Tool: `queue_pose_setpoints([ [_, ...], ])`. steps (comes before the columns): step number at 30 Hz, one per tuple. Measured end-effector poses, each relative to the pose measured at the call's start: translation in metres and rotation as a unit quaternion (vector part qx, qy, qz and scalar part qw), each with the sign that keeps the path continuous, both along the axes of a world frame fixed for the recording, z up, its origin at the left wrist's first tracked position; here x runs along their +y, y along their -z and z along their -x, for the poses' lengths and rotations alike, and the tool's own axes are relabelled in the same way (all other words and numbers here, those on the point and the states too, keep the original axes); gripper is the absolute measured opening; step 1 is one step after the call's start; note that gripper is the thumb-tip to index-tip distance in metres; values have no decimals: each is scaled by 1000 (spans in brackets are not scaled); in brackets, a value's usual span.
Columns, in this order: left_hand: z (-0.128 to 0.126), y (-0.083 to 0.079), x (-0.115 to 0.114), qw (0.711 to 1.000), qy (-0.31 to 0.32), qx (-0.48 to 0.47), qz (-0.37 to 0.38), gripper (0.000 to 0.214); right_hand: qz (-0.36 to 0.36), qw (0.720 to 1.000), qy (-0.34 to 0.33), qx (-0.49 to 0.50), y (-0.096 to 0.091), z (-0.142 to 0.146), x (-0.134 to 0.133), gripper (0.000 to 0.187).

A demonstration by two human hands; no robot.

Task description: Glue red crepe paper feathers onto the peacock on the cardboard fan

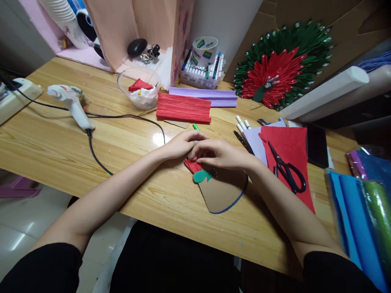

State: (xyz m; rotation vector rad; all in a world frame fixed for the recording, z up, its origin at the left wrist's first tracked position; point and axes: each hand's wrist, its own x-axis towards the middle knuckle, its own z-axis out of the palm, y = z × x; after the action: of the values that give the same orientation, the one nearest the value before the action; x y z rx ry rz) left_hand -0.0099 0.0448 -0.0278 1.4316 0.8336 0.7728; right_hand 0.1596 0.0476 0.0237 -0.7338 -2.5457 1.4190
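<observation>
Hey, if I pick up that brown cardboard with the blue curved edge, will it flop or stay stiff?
The brown cardboard is probably fairly stiff, since its visible part lies flat without creases. It looks thin, so it's likely light for its size. The green piece overlapping it may shift during lifting; I can't tell whether it's glued down.

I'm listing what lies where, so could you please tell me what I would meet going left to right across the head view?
Power strip, glue gun, plastic bowl, left hand, cardboard piece, scissors, blue roll.
</observation>
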Motion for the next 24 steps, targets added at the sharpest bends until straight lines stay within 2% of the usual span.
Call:
queue_pose_setpoints([
  [11,0,-5,0,999,-10,45,-26,29,-22,1000,-16,-13,1,0,-1,20],
  [24,0,-5,-2,1000,-5,0,13,27,-18,1000,8,-3,2,1,-2,20],
])
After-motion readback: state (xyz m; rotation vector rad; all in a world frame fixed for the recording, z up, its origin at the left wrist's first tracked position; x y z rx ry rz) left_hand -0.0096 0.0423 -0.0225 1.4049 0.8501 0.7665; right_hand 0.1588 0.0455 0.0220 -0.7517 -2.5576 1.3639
